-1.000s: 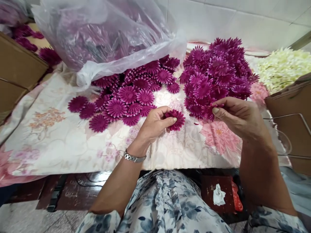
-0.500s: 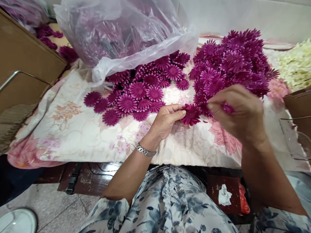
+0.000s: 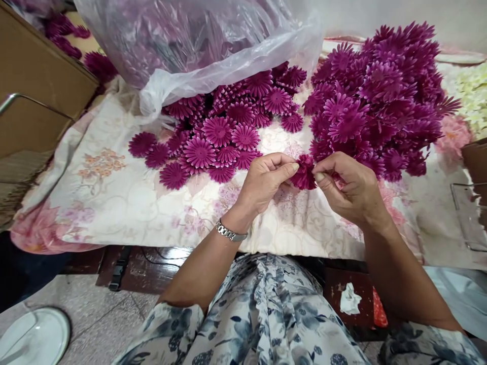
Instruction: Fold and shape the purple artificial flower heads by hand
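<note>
Between my two hands, above the floral cloth [image 3: 144, 218], is a magenta artificial flower [image 3: 305, 172]. My left hand [image 3: 266, 180] pinches its left side between thumb and fingers; a metal watch band circles that wrist. From the right, my right hand [image 3: 348, 187] is closed with thumb and forefinger pinching the flower's edge. Past the left hand lies a spread of flat magenta petal pieces [image 3: 220, 132] with paler rims. A tall heap of fuller magenta flowers [image 3: 380, 96] stands just beyond the right hand.
A clear plastic bag [image 3: 190, 45] filled with magenta pieces sits at the back. Cardboard boxes flank the cloth, one at left [image 3: 41, 61] and one at right [image 3: 475, 162]. Pale yellow flowers [image 3: 472, 96] lie at the far right. Below is a round white object [image 3: 34, 334].
My right hand has come down and left, from above the flower heap to the held flower. The flower's petals now look bunched together. The camera view has shifted slightly.
</note>
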`<control>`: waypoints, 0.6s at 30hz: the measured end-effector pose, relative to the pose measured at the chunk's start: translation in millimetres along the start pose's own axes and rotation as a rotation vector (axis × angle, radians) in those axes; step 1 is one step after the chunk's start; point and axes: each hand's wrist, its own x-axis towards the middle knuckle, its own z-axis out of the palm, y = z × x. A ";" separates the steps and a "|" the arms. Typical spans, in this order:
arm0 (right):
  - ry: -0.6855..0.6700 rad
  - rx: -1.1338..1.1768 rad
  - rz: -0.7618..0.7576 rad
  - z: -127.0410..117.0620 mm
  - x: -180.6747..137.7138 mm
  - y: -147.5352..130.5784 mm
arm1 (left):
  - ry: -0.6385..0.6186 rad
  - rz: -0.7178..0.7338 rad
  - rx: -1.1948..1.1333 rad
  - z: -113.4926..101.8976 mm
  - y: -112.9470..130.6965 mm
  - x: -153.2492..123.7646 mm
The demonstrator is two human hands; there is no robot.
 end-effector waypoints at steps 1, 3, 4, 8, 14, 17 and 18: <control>0.006 0.011 0.023 1.2 0.2 -1.4 | 0.001 0.015 0.015 -0.1 -0.5 0.1; 0.016 0.031 0.048 4.4 0.7 -4.0 | -0.003 0.049 0.047 -0.2 -1.5 0.2; 0.020 0.040 0.055 6.2 0.9 -4.9 | -0.004 0.068 0.061 -0.3 -2.0 0.2; -0.003 0.157 0.130 10.5 -0.2 -2.8 | 0.014 0.105 0.103 -0.9 -2.0 0.3; -0.081 0.594 0.303 8.6 -3.1 11.4 | 0.039 0.097 0.166 -2.4 0.3 0.4; -0.029 0.652 0.348 8.2 -2.3 14.4 | 0.029 0.094 0.157 -2.4 0.5 0.8; -0.003 0.642 0.352 8.4 -2.0 14.6 | 0.017 0.091 0.152 -2.4 0.4 0.9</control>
